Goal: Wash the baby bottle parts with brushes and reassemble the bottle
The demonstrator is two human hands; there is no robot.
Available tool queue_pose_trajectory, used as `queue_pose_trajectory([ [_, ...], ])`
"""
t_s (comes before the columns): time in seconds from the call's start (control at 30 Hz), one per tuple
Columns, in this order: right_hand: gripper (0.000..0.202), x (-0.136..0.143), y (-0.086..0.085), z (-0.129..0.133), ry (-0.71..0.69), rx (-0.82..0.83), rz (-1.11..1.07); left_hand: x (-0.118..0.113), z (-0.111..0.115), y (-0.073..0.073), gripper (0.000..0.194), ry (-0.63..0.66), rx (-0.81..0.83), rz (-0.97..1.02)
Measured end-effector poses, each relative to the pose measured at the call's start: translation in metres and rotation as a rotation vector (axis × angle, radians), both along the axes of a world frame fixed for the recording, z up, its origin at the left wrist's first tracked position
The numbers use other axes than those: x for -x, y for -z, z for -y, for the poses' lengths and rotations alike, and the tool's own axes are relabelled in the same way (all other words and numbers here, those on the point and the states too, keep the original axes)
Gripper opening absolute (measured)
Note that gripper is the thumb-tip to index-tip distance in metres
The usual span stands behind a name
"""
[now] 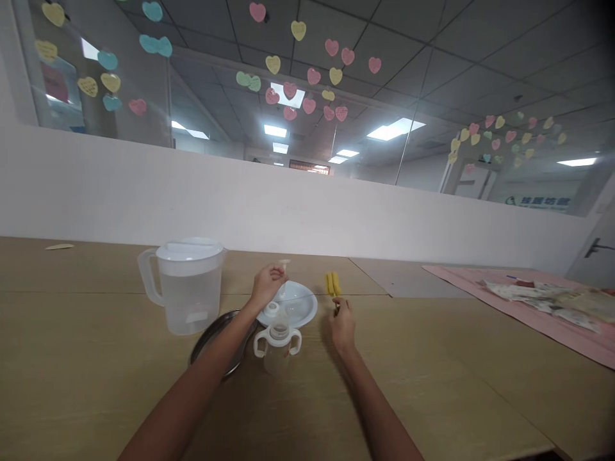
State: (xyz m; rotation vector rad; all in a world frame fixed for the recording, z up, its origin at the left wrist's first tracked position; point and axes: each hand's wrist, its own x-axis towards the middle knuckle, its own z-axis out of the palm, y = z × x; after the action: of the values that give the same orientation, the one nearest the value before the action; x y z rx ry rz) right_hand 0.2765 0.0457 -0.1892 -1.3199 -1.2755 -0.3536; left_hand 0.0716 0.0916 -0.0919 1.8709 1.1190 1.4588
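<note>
My left hand [269,285] is closed, pinching a small translucent bottle part [285,263] with a flared top, above a white bowl [307,309]. My right hand [343,325] is closed around the handle of a yellow sponge brush [332,283], whose head points away from me, right of the bowl. In front of the bowl, a clear baby bottle [277,358] with two white side handles stands upright, its neck uncovered. A small white ring-shaped piece [271,309] is at the bowl's near left edge. Under my left forearm lies a round metal tray [204,349], partly hidden.
A lidded plastic pitcher [189,294] of clear liquid stands to the left. Far left lies a flat pale wooden piece [59,246]. On the right, a pink cloth [473,285] carries crumpled bags [542,298]. A white wall [288,211] and windows rise behind the table [432,358].
</note>
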Motion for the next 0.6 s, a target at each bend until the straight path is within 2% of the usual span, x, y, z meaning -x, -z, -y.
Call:
queue_pose_trajectory([
  [0.13,0.03,0.013,-0.018,0.012,-0.141,-0.069,-0.089,-0.005,0.014,-0.009,0.022,0.109,0.027,0.077],
  [0.23,0.03,0.024,-0.023,0.021,-0.193,-0.096,-0.011,-0.01,0.026,-0.015,0.018,0.144,0.053,0.091],
  [0.33,0.032,0.029,-0.021,0.024,-0.165,-0.041,0.086,-0.011,0.033,-0.021,0.015,0.132,0.07,0.115],
  [0.43,0.033,0.027,-0.019,0.024,-0.021,0.006,0.057,-0.008,0.034,-0.028,0.015,0.112,0.095,0.148],
  [0.5,0.033,0.027,-0.02,0.025,0.032,-0.037,0.041,-0.006,0.033,-0.03,0.017,0.11,0.121,0.168],
  [0.6,0.031,0.032,-0.023,0.03,-0.049,-0.129,0.157,-0.007,0.032,-0.031,0.017,0.138,0.176,0.192],
])
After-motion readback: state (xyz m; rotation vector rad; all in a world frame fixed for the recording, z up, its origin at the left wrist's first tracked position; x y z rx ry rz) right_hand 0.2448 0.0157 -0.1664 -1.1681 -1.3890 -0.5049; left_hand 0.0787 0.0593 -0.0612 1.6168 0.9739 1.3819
